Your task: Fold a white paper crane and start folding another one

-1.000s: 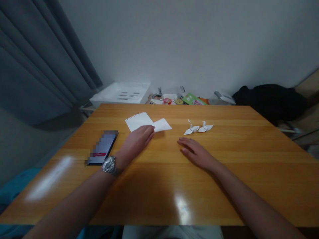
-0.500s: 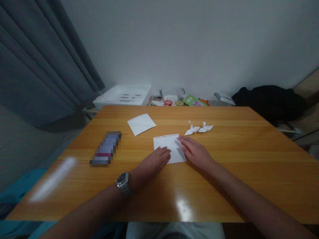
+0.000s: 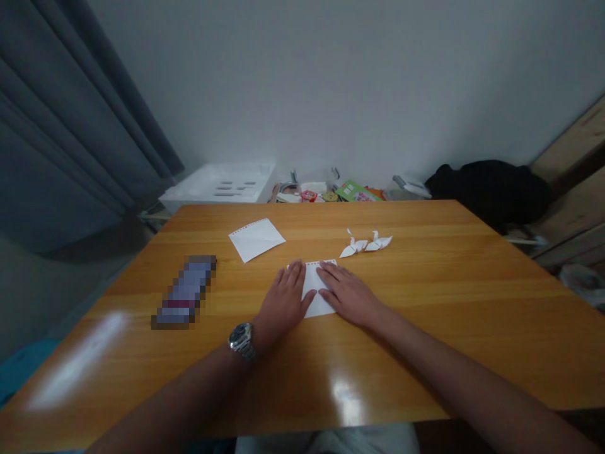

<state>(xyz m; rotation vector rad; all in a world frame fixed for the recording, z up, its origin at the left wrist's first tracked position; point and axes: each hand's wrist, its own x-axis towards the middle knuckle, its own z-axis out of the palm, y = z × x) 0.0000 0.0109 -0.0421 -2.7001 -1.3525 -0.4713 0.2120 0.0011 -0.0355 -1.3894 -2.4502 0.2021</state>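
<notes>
A white sheet of notepaper (image 3: pixel 317 302) with a perforated far edge lies flat in front of me, partly covered by both hands. My left hand (image 3: pixel 286 293) rests flat over its left side, fingers stretched forward and thumb pointing inward. On the right side of the sheet lies my right hand (image 3: pixel 352 293), palm down with fingers extended. Just beyond it, two folded white paper cranes (image 3: pixel 366 244) sit side by side. Another perforated white sheet (image 3: pixel 258 239) lies farther back to the left.
The wooden table (image 3: pixel 449 271) carries a pixelated phone-like object (image 3: pixel 185 293) at left. Past the far edge are a white plastic tray (image 3: pixel 227 183), a green booklet (image 3: pixel 357 192) with other clutter, and a black cloth heap (image 3: pixel 489 189). A watch (image 3: pixel 242 340) circles my left wrist.
My left hand has moved forward and flattened over the sheet's left side. My right hand has shifted left and lies flatter on the paper. The whole view has swung slightly.
</notes>
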